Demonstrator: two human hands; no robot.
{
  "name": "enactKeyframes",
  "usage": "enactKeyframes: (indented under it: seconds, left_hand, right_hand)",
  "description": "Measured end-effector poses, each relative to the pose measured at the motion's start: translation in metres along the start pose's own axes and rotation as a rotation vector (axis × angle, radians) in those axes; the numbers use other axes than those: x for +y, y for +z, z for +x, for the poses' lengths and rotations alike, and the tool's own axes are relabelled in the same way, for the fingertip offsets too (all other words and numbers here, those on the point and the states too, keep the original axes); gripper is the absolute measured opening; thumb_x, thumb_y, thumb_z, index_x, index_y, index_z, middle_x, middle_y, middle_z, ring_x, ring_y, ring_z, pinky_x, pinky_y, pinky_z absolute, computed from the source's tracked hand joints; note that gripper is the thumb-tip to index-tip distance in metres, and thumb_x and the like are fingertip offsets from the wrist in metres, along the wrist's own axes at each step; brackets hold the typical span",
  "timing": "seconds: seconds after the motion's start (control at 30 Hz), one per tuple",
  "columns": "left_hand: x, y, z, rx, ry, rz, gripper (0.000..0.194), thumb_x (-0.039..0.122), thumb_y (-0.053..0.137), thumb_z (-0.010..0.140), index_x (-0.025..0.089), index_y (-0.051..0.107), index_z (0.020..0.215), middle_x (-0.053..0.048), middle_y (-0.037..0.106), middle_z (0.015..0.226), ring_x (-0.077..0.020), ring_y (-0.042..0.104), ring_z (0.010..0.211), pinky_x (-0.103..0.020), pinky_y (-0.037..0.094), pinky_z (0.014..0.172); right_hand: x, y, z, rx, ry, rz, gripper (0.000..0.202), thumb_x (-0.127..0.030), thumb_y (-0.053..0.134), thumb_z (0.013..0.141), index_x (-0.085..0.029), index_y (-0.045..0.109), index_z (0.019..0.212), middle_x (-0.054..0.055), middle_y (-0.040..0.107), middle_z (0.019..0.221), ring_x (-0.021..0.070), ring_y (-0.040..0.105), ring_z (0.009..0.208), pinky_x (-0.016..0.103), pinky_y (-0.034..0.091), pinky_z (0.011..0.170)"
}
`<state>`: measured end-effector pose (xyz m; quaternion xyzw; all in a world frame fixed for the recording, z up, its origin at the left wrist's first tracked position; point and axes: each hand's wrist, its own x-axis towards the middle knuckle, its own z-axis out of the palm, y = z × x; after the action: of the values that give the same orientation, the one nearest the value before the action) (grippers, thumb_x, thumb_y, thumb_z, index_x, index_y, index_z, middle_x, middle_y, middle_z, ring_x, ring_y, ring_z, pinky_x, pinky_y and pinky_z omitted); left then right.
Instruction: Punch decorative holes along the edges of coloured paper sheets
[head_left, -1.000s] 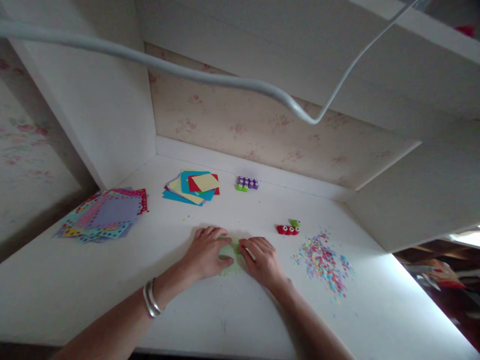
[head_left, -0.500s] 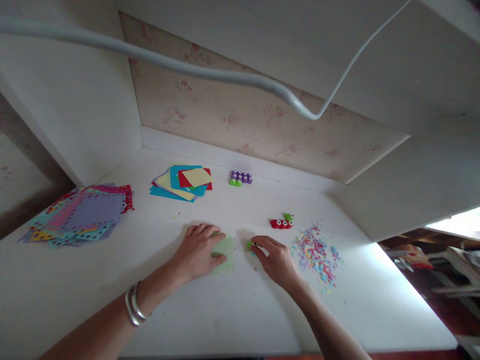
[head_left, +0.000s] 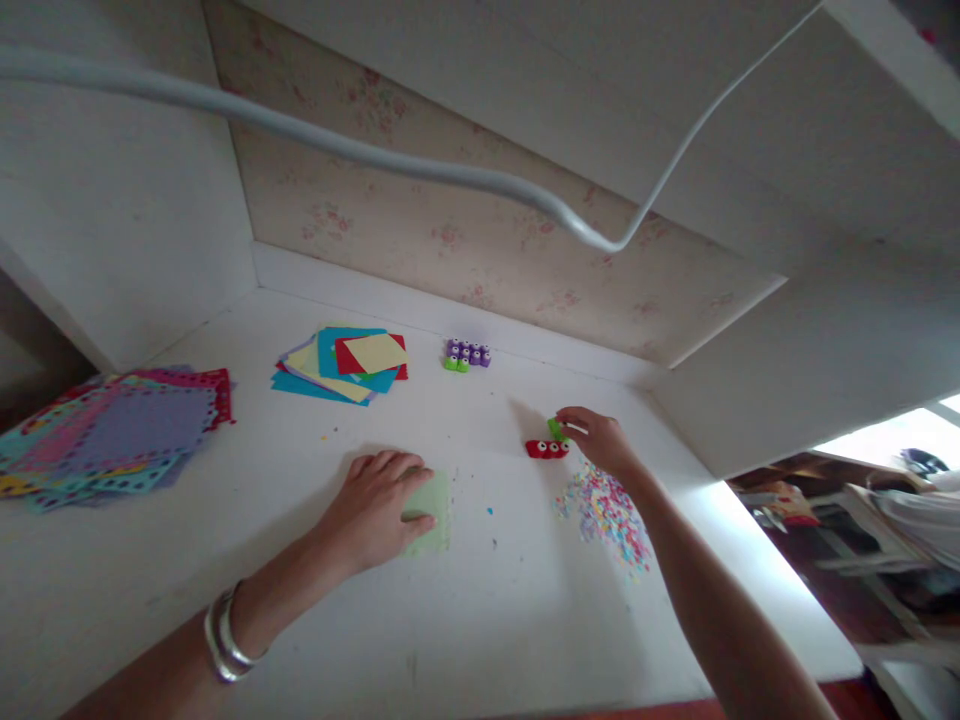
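My left hand (head_left: pixel 382 515) lies flat with its fingers spread, pressing a small light green sheet of paper (head_left: pixel 435 515) to the table. Between the fingertips of my right hand (head_left: pixel 598 437) is a small green craft punch (head_left: pixel 555 428), held just behind a row of red craft punches (head_left: pixel 544 449). Another bit of green shows under the fingers, partly hidden by them. Punched paper confetti (head_left: pixel 607 515) is scattered in a patch below the right hand and forearm.
Purple and green punches (head_left: pixel 474 350) stand together near the back wall. A stack of plain coloured paper (head_left: pixel 360 365) lies at back left. Sheets with punched edges (head_left: pixel 142 420) are piled at far left. A white cable (head_left: pixel 420 165) hangs across the view.
My right hand has moved away from the green sheet, back and to the right, carrying the green craft punch to the red ones. The left hand stays on the sheet. The view has shifted slightly.
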<state>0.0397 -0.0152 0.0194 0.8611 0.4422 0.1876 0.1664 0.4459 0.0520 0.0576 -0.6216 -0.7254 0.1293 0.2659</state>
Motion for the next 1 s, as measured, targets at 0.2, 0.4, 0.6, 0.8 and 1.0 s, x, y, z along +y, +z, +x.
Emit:
enactKeyframes:
  seconds: [0.2, 0.4, 0.6, 0.8, 1.0]
  left_hand:
    - [0.0, 0.0, 0.0, 0.011, 0.01, -0.001, 0.045, 0.04, 0.07, 0.08, 0.028, 0.061, 0.122, -0.002, 0.061, 0.126, -0.0283, 0.048, 0.121, -0.045, 0.031, 0.1]
    - [0.0, -0.001, 0.001, 0.019, -0.003, -0.036, 0.044, 0.045, 0.067, 0.083, 0.027, 0.059, 0.123, -0.004, 0.061, 0.126, -0.0279, 0.049, 0.121, -0.046, 0.032, 0.1]
    - [-0.001, -0.003, 0.0, 0.07, -0.054, 0.023, 0.034, 0.032, 0.065, 0.086, 0.022, 0.061, 0.119, -0.006, 0.062, 0.123, -0.0277, 0.051, 0.117, -0.045, 0.035, 0.098]
    - [-0.002, -0.006, 0.0, 0.02, -0.065, 0.018, 0.041, 0.03, 0.065, 0.086, 0.023, 0.058, 0.125, -0.006, 0.063, 0.124, -0.0275, 0.052, 0.115, -0.044, 0.037, 0.096]
    - [-0.008, -0.008, 0.0, -0.025, -0.099, -0.016, 0.043, 0.029, 0.065, 0.086, 0.025, 0.059, 0.128, -0.007, 0.061, 0.126, -0.0286, 0.052, 0.114, -0.045, 0.039, 0.094]
  right_hand:
    - [0.007, 0.005, 0.003, -0.1, -0.008, -0.128, 0.023, -0.025, 0.063, 0.079, -0.028, 0.072, 0.1, 0.0, 0.077, 0.095, 0.0221, 0.074, 0.085, 0.035, 0.058, 0.08]
    - [-0.02, 0.01, 0.018, -0.048, -0.056, -0.192, 0.025, -0.028, 0.051, 0.089, -0.025, 0.072, 0.104, 0.004, 0.076, 0.104, 0.0245, 0.072, 0.097, 0.039, 0.056, 0.088]
    - [-0.08, 0.084, 0.06, -0.099, -0.21, -0.169, 0.03, -0.022, 0.051, 0.091, -0.025, 0.066, 0.117, 0.003, 0.072, 0.116, 0.0185, 0.07, 0.098, 0.032, 0.056, 0.089]
    - [-0.116, 0.138, 0.118, -0.07, -0.24, -0.225, 0.054, -0.002, 0.047, 0.085, -0.017, 0.054, 0.136, 0.011, 0.051, 0.145, 0.0225, 0.046, 0.135, 0.038, 0.038, 0.112]
    - [-0.101, 0.13, 0.128, -0.065, -0.162, -0.26, 0.04, -0.004, 0.049, 0.088, -0.018, 0.065, 0.121, 0.013, 0.066, 0.124, 0.027, 0.061, 0.114, 0.04, 0.045, 0.102]
